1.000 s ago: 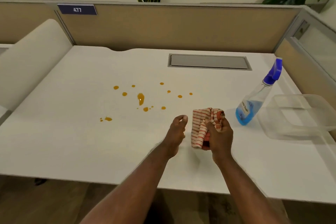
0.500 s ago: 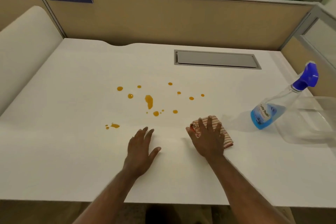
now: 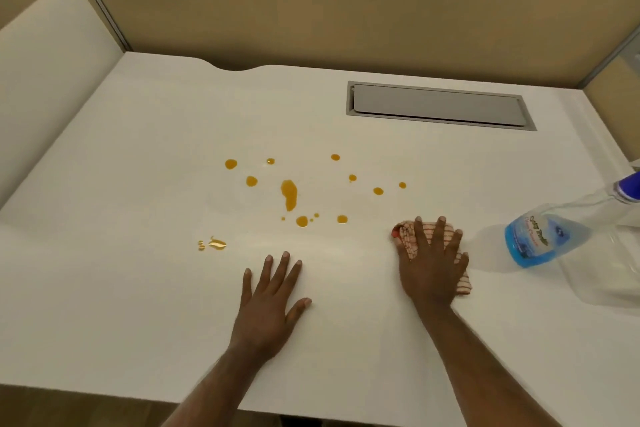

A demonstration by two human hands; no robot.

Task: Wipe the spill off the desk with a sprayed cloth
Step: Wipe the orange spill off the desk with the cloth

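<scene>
Pressing flat on the cloth [image 3: 460, 279], the right hand [image 3: 429, 267] sits right of centre in the frame, fingers spread wide over the red-striped fabric and pinning it to the white desk [image 3: 138, 288]. A spread palm loads the whole pad, which suits a sweeping wipe better than a pinch would. Only the cloth's edges show around the hand.

Left hand [image 3: 268, 305], lower centre, lies open and flat on bare desk, fingers fanned, holding nothing; likely a brace for the leaning body.

Spill [image 3: 288, 194]: orange drops scattered across the middle of the frame, the largest an elongated blot, with a small outlying smear [image 3: 217, 244] toward the left. All drops look untouched. The nearest one lies just up and left of the cloth, not touching it.

Spray bottle [image 3: 533, 243], blue liquid, tilts at the right edge, apparently leaning against a clear plastic container [image 3: 606, 284], parked clear of the wiping path.

Judgement: wipe about to begin; the stroke should run leftward.
</scene>
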